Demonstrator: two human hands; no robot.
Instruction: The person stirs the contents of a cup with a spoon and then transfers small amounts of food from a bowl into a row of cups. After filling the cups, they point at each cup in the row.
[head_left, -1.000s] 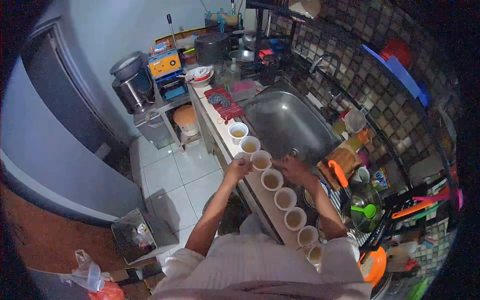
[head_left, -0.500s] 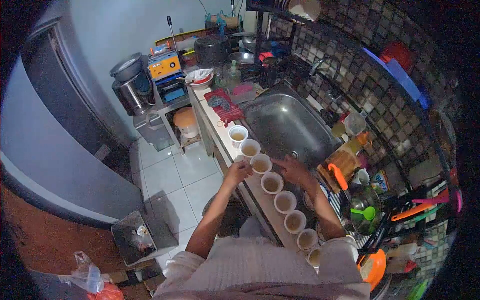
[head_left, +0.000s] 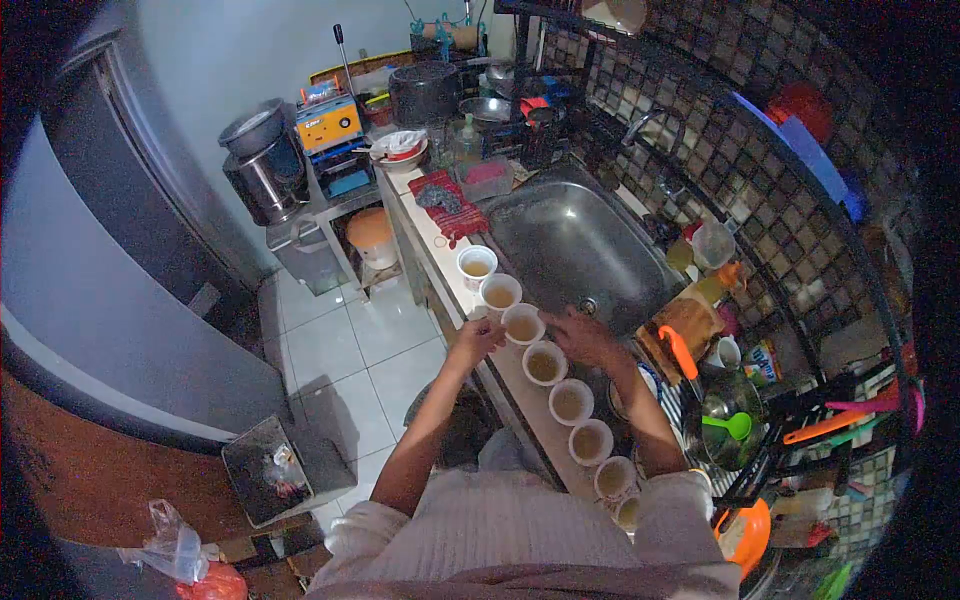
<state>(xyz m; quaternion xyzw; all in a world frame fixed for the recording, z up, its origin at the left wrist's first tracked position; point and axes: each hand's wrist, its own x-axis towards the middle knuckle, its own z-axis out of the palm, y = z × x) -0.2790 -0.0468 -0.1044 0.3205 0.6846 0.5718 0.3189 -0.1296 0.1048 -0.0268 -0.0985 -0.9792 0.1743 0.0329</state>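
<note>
Several white cups with brownish liquid stand in a row along the counter edge, from the far cup (head_left: pixel 476 264) down to the person's front. My left hand (head_left: pixel 478 338) is at the left side of the third cup (head_left: pixel 523 325), its fingers curled close to the rim. On the right side of that same cup is my right hand (head_left: pixel 583 336), with a finger stretched toward the rim. Whether either hand grips the cup is hard to make out. The second cup (head_left: pixel 501 292) stands just beyond, and a fourth cup (head_left: pixel 544 363) is nearer to me.
A metal sink (head_left: pixel 575 240) lies right of the row. Beyond the cups are a red cloth (head_left: pixel 450 208) and an orange machine (head_left: pixel 331 126). A wooden board (head_left: pixel 680 325) and a bowl with a green spoon (head_left: pixel 728 426) are at right. A bin (head_left: pixel 270 472) stands on the floor.
My right hand has shifted very slightly left, closer to the third cup. The row of cups and my left hand look almost the same.
</note>
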